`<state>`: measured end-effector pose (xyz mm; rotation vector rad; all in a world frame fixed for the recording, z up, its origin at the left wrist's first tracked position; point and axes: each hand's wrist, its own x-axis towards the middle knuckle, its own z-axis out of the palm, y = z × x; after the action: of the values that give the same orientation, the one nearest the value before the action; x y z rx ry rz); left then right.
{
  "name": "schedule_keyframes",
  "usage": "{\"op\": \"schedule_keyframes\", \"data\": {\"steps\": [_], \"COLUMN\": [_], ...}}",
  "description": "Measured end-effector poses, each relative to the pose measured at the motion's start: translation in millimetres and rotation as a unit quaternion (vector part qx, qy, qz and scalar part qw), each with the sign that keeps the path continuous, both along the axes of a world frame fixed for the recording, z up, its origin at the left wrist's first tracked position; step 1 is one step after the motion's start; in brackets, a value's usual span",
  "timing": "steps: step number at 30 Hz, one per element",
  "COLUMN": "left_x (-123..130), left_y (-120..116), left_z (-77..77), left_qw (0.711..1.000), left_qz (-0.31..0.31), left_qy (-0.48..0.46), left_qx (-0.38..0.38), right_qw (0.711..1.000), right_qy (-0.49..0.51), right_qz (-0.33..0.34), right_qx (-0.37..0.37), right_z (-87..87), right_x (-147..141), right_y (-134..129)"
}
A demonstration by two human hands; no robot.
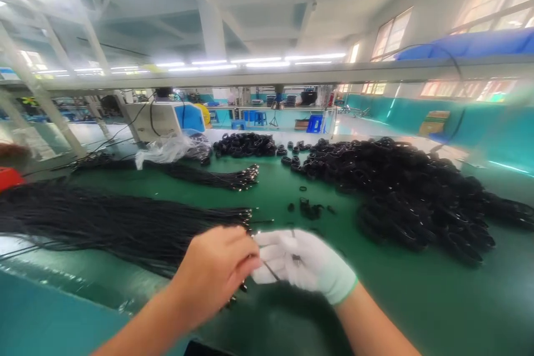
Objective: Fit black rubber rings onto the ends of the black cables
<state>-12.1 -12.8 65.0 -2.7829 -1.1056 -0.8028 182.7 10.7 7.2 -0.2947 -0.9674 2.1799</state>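
My left hand point(217, 267), bare, is closed in a pinch on a thin black cable point(271, 271). The cable slants across the fingers of my right hand point(311, 267), which wears a white glove. A small black piece point(296, 258) shows between the gloved thumb and palm; its kind is too small to tell. My hands meet low in the middle of the view, over a green table mat point(400, 295). Just left of them lies a thick bundle of long black cables point(125, 214) with shiny metal ends towards my hands.
Black coiled cables point(400, 178) form a large heap on the right, with a smaller heap of black rings point(246, 144) behind. Small black parts point(311, 208) lie beyond my hands. Further off are another cable bundle point(208, 177), clear plastic point(171, 147) and a white-and-blue machine point(167, 118).
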Motion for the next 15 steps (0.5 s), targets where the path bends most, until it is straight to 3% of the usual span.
{"op": "schedule_keyframes", "data": {"steps": [3,6,11,15], "left_x": [1.8,7.6,14.2,11.6], "left_y": [22.3,35.4,52.3,58.7], "left_z": [23.4,23.4,-0.9,-39.2], "left_qw": [0.993,0.979,0.962,0.962], "left_qz": [0.004,0.006,-0.001,0.010], "left_qy": [-0.007,-0.049,-0.096,-0.104], "left_qx": [-0.117,-0.196,-0.257,-0.253], "right_qw": [0.997,0.995,0.994,0.992], "right_qy": [-0.009,-0.002,0.033,0.114], "right_qz": [0.081,0.099,0.101,0.028], "right_qx": [0.004,-0.003,-0.020,-0.053], "right_z": [0.6,-1.6,-7.3,4.1], "right_x": [-8.4,-14.8,-21.2,-16.8], "right_y": [-8.6,-12.6,-15.3,-11.4]}}
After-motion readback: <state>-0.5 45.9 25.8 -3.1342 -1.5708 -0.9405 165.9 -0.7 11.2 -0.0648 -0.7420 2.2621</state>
